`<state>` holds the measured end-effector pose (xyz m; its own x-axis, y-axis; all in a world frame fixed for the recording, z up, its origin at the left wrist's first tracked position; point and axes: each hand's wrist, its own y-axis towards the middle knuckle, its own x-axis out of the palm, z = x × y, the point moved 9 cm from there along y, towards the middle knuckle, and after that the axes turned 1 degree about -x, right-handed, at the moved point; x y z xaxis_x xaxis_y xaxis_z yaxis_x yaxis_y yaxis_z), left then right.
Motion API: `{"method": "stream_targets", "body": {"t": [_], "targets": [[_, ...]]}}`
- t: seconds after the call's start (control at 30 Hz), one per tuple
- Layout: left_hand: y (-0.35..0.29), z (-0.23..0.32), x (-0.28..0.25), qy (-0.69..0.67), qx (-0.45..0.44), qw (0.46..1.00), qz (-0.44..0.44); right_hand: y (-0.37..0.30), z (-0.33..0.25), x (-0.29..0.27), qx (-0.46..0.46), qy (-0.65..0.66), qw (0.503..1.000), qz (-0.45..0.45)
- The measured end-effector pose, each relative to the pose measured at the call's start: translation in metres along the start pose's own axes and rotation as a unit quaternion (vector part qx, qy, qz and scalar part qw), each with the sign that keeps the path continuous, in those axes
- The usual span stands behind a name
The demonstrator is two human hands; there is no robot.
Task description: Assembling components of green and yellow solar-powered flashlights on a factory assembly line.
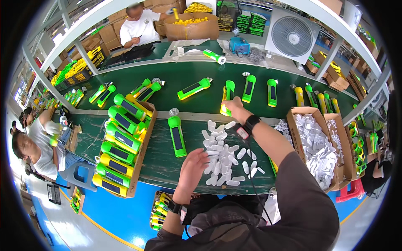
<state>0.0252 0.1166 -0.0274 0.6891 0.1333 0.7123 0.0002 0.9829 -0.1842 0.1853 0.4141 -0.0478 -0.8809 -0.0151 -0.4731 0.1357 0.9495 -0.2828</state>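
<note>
The right hand (234,105) reaches far and its fingers grip a yellow flashlight (225,104) on the green desk (167,167). The left hand (193,164) lies near, fingers open, on the white pieces (220,154).

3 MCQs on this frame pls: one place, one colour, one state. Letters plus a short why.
1. Where is the right hand?
A. on a flashlight at the belt's near edge
B. inside the box of white pieces
C. resting in the lap

2. What colour is the flashlight lying alone just left of the loose white pieces?
A. yellow
B. green
C. blue

3. What is the left hand doing?
A. gripping a flashlight
B. hanging below the table
C. lying on the white pieces, fingers spread

Answers:
1 A, the right hand reaches forward onto a yellow and green flashlight.
2 B, its body is green with a dark panel.
3 C, its palm faces down at the pile's left edge.
</note>
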Motion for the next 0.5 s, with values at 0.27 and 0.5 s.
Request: {"method": "stream_targets", "body": {"t": [0.27, 0.5], "targets": [[0.068, -0.03, 0.09, -0.046, -0.031, 0.996, -0.072, -0.185, -0.012, -0.05, -0.136, 0.206, 0.932, -0.266], [0.051, -0.101, 0.142, -0.133, -0.137, 0.978, -0.089, -0.278, -0.001, -0.13, -0.339, -0.086, 0.935, 0.054]]}}
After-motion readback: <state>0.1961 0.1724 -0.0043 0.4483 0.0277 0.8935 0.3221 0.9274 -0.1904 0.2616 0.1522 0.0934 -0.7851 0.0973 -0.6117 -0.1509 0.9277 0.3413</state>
